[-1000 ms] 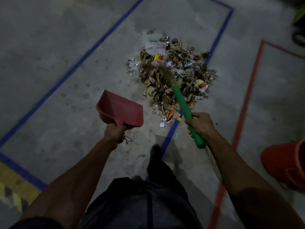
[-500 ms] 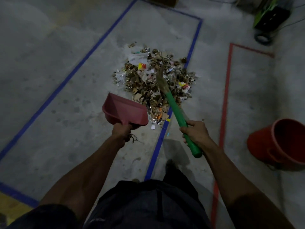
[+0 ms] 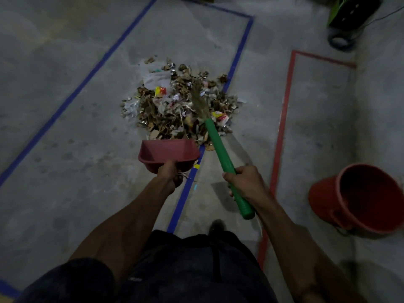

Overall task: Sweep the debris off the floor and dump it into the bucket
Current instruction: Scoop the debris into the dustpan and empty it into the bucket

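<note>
A pile of debris (image 3: 175, 106), scraps of cardboard, paper and wrappers, lies on the concrete floor ahead of me. My left hand (image 3: 169, 174) grips the handle of a pink dustpan (image 3: 168, 155), whose mouth sits at the near edge of the pile. My right hand (image 3: 244, 182) grips the green handle of a broom (image 3: 220, 154); its straw bristles reach over the pile's right half. An orange bucket (image 3: 358, 200) stands empty on the floor to my right.
Blue tape (image 3: 238, 53) outlines a rectangle around the pile, and red tape (image 3: 282, 119) marks another zone to the right. A green and black machine with a cable (image 3: 349, 16) sits at the far right. My dark shorts and one shoe (image 3: 216, 226) fill the bottom.
The dustpan has swung right and lowered to the near edge of the pile. The view has shifted, bringing the bucket fully into sight at right. The broom stays over the pile.
</note>
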A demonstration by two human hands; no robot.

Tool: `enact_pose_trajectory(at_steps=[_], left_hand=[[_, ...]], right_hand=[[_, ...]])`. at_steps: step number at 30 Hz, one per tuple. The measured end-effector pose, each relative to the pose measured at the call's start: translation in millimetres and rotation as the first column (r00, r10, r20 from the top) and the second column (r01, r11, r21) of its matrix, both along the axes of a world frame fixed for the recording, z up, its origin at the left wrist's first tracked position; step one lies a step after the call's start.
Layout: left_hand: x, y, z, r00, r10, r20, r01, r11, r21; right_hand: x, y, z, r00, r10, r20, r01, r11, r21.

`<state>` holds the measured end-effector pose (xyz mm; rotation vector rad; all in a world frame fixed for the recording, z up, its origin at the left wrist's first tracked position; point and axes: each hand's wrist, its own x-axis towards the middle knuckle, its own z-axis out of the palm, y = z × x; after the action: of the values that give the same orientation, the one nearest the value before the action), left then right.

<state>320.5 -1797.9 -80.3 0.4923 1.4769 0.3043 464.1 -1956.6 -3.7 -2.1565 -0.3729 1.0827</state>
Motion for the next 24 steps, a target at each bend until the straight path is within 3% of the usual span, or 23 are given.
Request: enact_pose_trajectory(at_steps=[7, 13, 24], left_hand=[[136, -18, 21, 0.984, 0.067, 0.163, -0.051, 0.994, -0.101], [243, -8, 30, 0.941, 0.058, 0.332, -0.044, 0.998, -0.049], [457, 78, 3, 0.946, 0.045, 0.321, -0.01, 0.994, -0.108]], right_hand=[[99, -2, 21, 0.996, 0.087, 0.031, -0.086, 0.996, -0.018], [170, 18, 29, 0.991, 0.125, 0.054, -0.123, 0.992, -0.039], [345, 128, 21, 0.968, 0.238, 0.075, -0.224, 0.962, -0.156]])
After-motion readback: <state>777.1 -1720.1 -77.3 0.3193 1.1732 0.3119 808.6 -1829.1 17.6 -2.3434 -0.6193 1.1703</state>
